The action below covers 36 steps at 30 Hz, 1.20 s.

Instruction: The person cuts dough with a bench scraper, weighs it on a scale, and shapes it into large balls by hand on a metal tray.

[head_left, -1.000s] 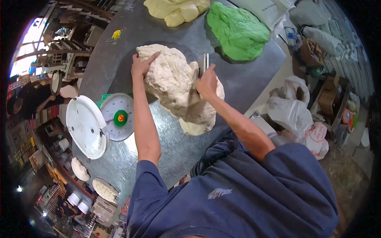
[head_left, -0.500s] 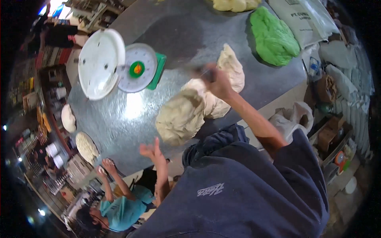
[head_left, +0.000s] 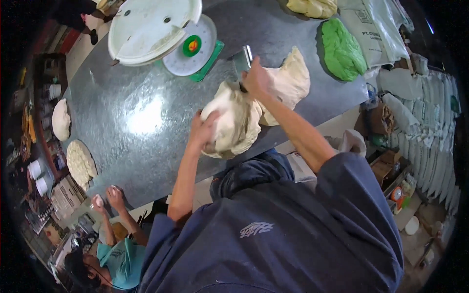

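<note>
Grey metal table (head_left: 166, 166) fills much of the head view; pale dough (head_left: 233, 117) lies by its near edge. Left hand (head_left: 201, 130) touches the dough's left side, its grip I cannot tell; right hand (head_left: 255, 79) clasps a metal scraper (head_left: 241, 61).

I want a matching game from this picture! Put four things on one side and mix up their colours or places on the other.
Column one
1. Left hand
2. Metal scraper
3. Green dough
4. Scale

Column two
A. In the right hand
B. White and green
C. Against the pale dough
D. Beside a sack

Right pairs: 1-C, 2-A, 3-D, 4-B
</note>
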Motion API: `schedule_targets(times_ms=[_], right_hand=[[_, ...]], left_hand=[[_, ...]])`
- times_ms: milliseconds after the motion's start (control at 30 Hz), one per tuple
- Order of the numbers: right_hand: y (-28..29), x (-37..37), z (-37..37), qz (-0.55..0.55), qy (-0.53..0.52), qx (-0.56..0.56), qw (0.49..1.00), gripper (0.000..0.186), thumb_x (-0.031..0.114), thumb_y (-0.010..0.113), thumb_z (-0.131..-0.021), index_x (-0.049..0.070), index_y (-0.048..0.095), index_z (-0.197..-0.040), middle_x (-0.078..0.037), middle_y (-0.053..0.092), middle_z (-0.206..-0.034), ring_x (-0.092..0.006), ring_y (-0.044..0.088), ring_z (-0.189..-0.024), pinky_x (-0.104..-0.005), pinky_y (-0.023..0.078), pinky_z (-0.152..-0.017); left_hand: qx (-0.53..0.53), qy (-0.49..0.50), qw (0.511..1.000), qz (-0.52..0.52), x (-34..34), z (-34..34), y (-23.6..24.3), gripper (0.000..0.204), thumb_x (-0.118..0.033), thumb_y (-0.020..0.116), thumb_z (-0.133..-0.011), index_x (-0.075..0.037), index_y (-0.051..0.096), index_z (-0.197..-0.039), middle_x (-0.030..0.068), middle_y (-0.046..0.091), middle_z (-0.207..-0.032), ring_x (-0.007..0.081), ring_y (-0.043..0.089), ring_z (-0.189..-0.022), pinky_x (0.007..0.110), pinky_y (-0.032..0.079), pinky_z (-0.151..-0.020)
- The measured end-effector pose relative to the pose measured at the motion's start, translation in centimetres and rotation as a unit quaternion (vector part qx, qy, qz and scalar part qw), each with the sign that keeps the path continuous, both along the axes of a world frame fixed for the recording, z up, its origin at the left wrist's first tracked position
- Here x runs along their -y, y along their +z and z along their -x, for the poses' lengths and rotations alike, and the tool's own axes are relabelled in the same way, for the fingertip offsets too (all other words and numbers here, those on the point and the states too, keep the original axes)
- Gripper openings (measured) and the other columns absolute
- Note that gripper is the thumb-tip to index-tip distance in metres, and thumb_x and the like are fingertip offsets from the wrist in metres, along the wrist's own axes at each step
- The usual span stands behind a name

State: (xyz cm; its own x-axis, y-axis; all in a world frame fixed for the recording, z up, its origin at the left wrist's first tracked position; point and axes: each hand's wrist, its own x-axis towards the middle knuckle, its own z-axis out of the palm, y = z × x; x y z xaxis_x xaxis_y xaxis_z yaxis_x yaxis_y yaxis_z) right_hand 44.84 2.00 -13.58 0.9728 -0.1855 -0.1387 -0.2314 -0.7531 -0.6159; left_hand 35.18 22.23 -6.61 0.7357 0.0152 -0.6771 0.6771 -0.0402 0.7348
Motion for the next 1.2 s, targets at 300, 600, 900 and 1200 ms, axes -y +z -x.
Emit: schedule_targets(times_ms=[300, 600, 900, 1200], right_hand=[[2.2, -0.8, 11.1, 0.022, 0.187, -0.101, 0.977, 0.039, 0.01, 0.062, -0.077, 0.001, 0.04, -0.108, -0.025, 0.061, -0.087, -0.0459, 0.059, -0.078, -0.0522, 0.045, -0.067], [1.2, -5.9, 13.1, -0.344, 0.142, -0.146, 0.917, 0.052, 0.011, 0.065, -0.073, 0.0, 0.05, -0.122, -0.028, 0.06, -0.103, -0.0359, 0.061, -0.097, -0.0443, 0.047, -0.081], [28.6, -4.8, -11.0, -0.322, 0.195, 0.006, 0.926, 0.019, 0.012, 0.065, -0.077, 0.0, 0.063, -0.091, -0.003, 0.06, -0.069, -0.0116, 0.052, -0.058, -0.0292, 0.041, -0.051], [20.6, -6.6, -16.9, -0.326, 0.012, 0.032, 0.945, 0.021, 0.008, 0.063, -0.076, -0.002, 0.062, -0.094, -0.006, 0.063, -0.078, -0.0157, 0.059, -0.069, -0.0325, 0.048, -0.06]], left_hand=[[0.007, 0.255, 0.959, -0.125, -8.2, 16.4, -3.8, 0.041, -0.024, 0.065, -0.085, 0.004, 0.058, -0.114, 0.0117, 0.061, -0.113, 0.0212, 0.056, -0.106, 0.03, 0.04, -0.093], [0.085, 0.446, 0.878, 0.152, -10.6, 16.4, -3.7, 0.061, -0.044, 0.046, -0.084, 0.0, 0.05, -0.125, 0.0135, 0.057, -0.121, 0.0262, 0.055, -0.111, 0.037, 0.044, -0.095], [0.462, 0.182, 0.858, 0.131, -14.2, -11.4, 18.0, 0.027, -0.023, 0.044, -0.095, -0.006, 0.054, -0.114, 0.0079, 0.058, -0.111, 0.0177, 0.058, -0.098, 0.032, 0.05, -0.083], [0.383, 0.28, 0.879, 0.049, -15.8, -23.4, 10.5, 0.048, -0.039, 0.042, -0.095, 0.0, 0.05, -0.121, 0.0105, 0.044, -0.125, 0.0259, 0.051, -0.109, 0.035, 0.042, -0.092]])
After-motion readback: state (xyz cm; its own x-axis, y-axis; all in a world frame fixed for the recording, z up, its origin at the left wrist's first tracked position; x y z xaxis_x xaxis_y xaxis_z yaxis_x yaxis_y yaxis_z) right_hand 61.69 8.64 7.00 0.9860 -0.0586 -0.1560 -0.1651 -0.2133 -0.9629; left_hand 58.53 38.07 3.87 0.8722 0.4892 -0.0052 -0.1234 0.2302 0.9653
